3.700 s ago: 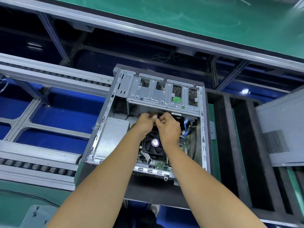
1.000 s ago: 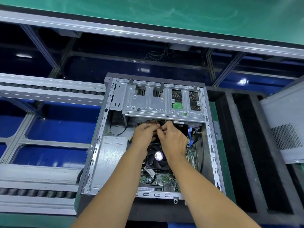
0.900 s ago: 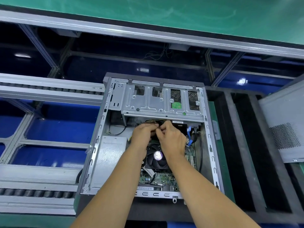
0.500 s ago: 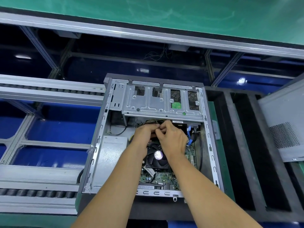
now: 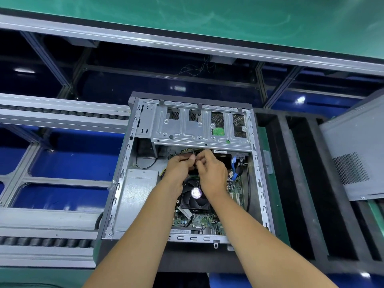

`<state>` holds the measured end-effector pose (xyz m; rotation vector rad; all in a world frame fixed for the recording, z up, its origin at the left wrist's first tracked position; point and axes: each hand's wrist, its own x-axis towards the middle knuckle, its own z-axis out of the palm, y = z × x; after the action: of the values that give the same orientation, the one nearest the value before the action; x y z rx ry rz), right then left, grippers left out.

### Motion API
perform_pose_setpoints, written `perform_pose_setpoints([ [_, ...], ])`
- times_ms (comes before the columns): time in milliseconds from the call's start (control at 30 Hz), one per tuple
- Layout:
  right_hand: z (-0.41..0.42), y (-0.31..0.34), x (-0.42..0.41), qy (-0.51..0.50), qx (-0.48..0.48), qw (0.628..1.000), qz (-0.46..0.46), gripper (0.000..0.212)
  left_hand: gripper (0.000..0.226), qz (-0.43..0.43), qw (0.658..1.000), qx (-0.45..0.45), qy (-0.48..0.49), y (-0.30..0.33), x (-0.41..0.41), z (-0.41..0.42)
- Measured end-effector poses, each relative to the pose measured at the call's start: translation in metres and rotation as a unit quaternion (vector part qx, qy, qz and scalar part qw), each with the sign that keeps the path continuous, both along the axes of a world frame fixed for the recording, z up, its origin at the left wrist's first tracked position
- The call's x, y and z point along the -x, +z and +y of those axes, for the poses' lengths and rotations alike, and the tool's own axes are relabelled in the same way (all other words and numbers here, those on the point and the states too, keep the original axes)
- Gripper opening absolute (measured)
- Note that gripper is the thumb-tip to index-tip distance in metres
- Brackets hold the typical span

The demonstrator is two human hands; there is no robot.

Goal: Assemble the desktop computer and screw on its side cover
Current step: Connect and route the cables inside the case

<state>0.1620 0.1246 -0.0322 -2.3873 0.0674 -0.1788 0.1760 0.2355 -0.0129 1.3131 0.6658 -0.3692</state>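
The computer case [image 5: 257,169] is bare silver-grey metal with a dark grey outer shell, and its motherboard [image 5: 197,222] is green under a black fan [image 5: 194,199] with a pale purple-white hub. Blue cables [image 5: 234,169] and yellow wires [image 5: 186,151] show inside. The side cover [image 5: 353,154] is grey with a dotted vent patch; the bench top [image 5: 187,19] is green.

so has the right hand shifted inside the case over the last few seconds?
No. The right hand stays between the drive cage and the CPU fan, touching the left hand.
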Motion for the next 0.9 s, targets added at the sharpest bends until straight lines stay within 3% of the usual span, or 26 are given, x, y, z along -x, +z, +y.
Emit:
perform_pose_setpoints([
  [200, 0.005, 0.008, 0.004, 0.022, 0.001, 0.999, -0.024, 0.017, 0.005, 0.001, 1.0, -0.028, -0.006, -0.002, 0.0, 0.002],
  [400, 0.005, 0.015, 0.006, -0.001, 0.05, 0.998, -0.035, 0.011, 0.034, -0.057, 0.991, -0.062, -0.106, 0.001, 0.006, 0.004],
  [667, 0.009, 0.016, 0.002, -0.002, 0.068, 0.997, -0.021, 0.013, 0.008, -0.152, 0.961, -0.214, -0.091, 0.005, 0.008, -0.001],
  [900, 0.01, 0.015, 0.002, -0.009, 0.044, 0.999, -0.017, 0.014, 0.004, -0.132, 0.968, -0.205, -0.067, 0.003, 0.007, -0.002],
])
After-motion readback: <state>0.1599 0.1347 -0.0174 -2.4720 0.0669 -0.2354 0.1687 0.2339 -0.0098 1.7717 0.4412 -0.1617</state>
